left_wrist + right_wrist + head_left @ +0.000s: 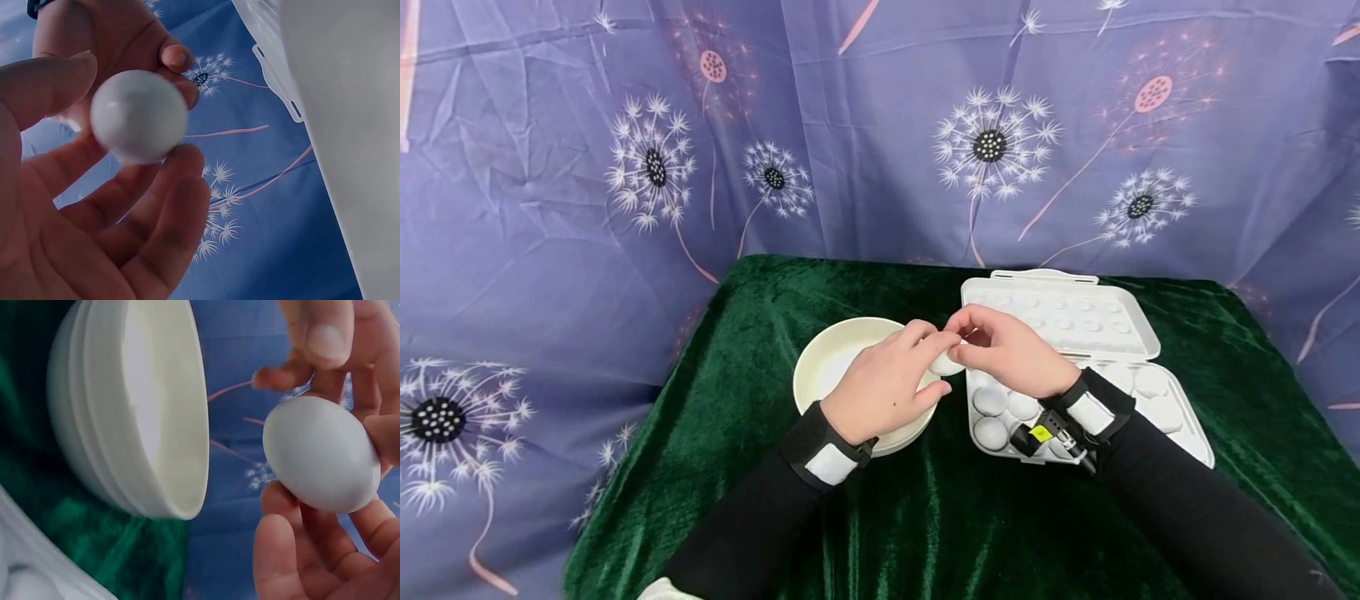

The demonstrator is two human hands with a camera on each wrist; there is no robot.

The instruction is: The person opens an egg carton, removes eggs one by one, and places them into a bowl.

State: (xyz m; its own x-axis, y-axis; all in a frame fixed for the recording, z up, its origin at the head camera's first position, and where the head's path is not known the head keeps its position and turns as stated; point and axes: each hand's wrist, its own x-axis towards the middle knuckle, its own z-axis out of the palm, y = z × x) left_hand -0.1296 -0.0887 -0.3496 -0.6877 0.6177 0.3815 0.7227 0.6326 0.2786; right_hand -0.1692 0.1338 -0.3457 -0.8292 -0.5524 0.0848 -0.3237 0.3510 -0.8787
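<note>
Right hand (pixel 1015 352): a white egg (pixel 945 363) is being held between thumb and fingers, near the narrow gap between bowl (pixel 808 371) and opened carton (pixel 1097 343). By the left hand (pixel 883 385) the egg is being touched; whether gripped cannot be told. Between the forearms, green-covered desk (pixel 936 525) is being left open. In the head view the egg is being partly hidden by fingers; by the right-wrist view, its separation from the bowl's rim is being shown.

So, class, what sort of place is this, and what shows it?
Probably a makeshift filming corner: a patterned curtain for a backdrop, a green tablecloth and a small wrist camera.
</note>
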